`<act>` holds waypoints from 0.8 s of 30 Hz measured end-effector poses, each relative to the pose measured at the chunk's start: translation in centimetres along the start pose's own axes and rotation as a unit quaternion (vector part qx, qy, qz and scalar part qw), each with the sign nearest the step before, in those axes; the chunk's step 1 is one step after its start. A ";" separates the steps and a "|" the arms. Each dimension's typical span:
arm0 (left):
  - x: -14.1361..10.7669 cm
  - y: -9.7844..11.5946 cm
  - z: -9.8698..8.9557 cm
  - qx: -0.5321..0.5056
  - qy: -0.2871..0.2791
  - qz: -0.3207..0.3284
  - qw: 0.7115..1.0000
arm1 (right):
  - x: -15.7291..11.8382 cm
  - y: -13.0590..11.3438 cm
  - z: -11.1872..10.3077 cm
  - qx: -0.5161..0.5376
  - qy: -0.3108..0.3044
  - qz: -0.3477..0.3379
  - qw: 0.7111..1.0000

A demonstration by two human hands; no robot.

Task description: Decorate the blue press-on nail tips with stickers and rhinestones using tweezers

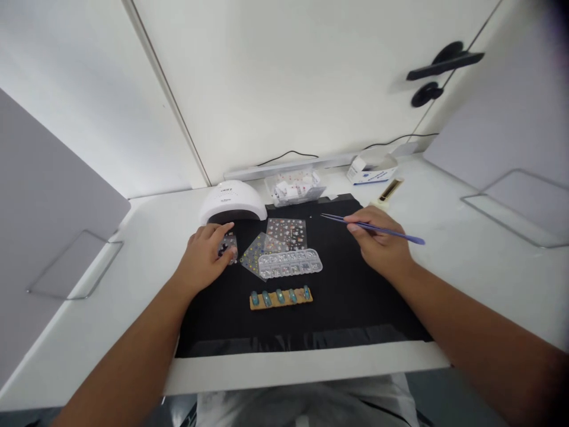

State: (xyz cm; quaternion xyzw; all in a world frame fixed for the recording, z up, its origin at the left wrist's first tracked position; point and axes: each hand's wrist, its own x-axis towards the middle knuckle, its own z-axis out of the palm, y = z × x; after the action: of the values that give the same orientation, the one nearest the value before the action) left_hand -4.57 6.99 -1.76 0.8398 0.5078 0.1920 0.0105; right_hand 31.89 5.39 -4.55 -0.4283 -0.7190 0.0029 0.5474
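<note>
Two bare hands work over a black rectangular mat (338,308) on a white table (466,261). The left hand (205,256) has its fingers curled down on a small clear sticker sheet (229,245), pinning it flat just in front of a white domed nail lamp (226,201). The right hand (381,244) is closed in a pen-like pinch on thin blue-violet metal tweezers (371,227), held low above the mat near its far right part and apart from everything on it.

The tweezers lie almost level, their long axis running left to right across the view: the fine tip points left and slightly away, toward the far edge of the mat, and the blunt tail sticks out past the hand to the right. Whether the tips are pressed together is too small to tell.

To work well here, I judge the pinning hand should keep the small sheet flat and steady, while the tweezers come in at a shallow angle, tip first, to catch only a sticker's edge.

Between the hands lie two larger clear sticker sheets (287,233), a clear plastic compartment box of tiny gems (290,264) and, nearer the person, a tan wooden strip holding five teal nail tips (281,298).
</note>
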 end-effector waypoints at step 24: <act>-0.1 0.3 0.0 0.009 0.002 -0.080 0.997 | 0.1 -1.3 0.7 -0.313 -0.311 -0.157 0.884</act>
State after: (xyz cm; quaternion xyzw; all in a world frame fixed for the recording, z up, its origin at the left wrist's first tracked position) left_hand -4.36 6.81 -1.77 0.7959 0.5752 0.1878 0.0172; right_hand 30.50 4.95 -4.13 -0.4357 -0.8738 -0.1748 0.1264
